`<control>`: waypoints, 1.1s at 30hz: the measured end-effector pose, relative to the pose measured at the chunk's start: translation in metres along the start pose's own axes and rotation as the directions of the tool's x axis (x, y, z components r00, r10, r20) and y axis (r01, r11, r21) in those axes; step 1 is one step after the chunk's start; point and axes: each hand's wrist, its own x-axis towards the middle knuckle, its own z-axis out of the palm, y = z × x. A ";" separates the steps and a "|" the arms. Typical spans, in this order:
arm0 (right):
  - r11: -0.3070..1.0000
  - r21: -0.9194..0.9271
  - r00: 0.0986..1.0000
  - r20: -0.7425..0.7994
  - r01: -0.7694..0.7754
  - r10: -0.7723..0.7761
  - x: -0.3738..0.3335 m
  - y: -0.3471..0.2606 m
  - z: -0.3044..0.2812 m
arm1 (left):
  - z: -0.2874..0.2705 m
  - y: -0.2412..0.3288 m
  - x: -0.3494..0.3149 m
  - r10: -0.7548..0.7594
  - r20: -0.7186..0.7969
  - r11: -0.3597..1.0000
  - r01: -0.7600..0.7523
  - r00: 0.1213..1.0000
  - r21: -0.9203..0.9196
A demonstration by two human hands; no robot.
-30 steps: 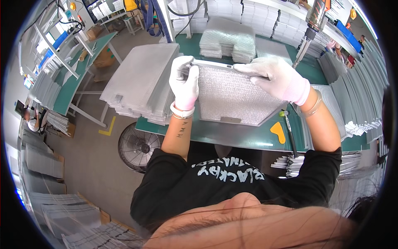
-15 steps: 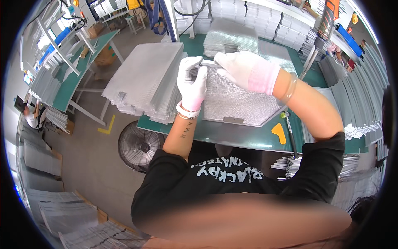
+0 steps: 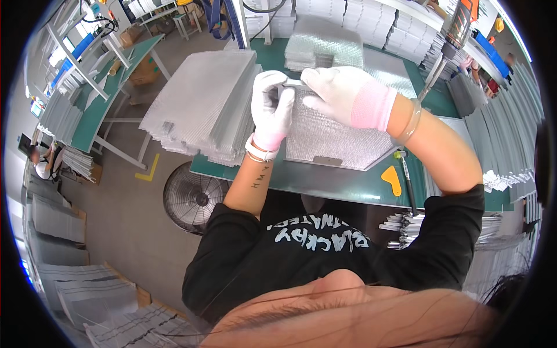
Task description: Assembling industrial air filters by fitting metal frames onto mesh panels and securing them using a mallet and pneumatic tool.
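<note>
A flat silver mesh filter panel (image 3: 336, 136) lies on the green workbench (image 3: 342, 185) in front of me. My left hand (image 3: 270, 110), in a white glove, grips the panel's far left corner. My right hand (image 3: 336, 93), also in a white glove with a pink cuff, reaches across and pinches a thin metal strip (image 3: 292, 84) along the panel's far edge, right beside the left hand. Both hands meet at that corner.
A tall stack of the same mesh panels (image 3: 203, 110) sits at the left of the bench, more panels (image 3: 322, 40) at the back. A yellow scraper (image 3: 393, 178) and a screwdriver (image 3: 407, 180) lie near the front edge. A hanging power driver (image 3: 447, 40) is at the right. A floor fan (image 3: 191, 197) stands below.
My right hand has slid leftward along the panel's far edge, from its right end to the left corner beside my left hand. The left hand has stayed on the corner.
</note>
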 end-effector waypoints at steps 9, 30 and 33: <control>0.986 -0.167 0.744 -0.658 0.006 -0.116 -0.085 0.001 -0.012 | -0.008 -0.019 0.003 -0.141 0.052 0.969 0.128 0.989 0.210; 0.339 0.657 0.498 0.064 -0.673 0.865 -0.369 0.011 0.126 | 0.153 0.032 0.019 0.115 0.974 0.732 -0.679 0.194 0.049; 0.272 0.786 0.532 0.085 -0.556 0.843 -0.355 -0.008 0.047 | 0.155 0.024 0.007 0.116 0.913 0.724 -0.662 0.392 0.192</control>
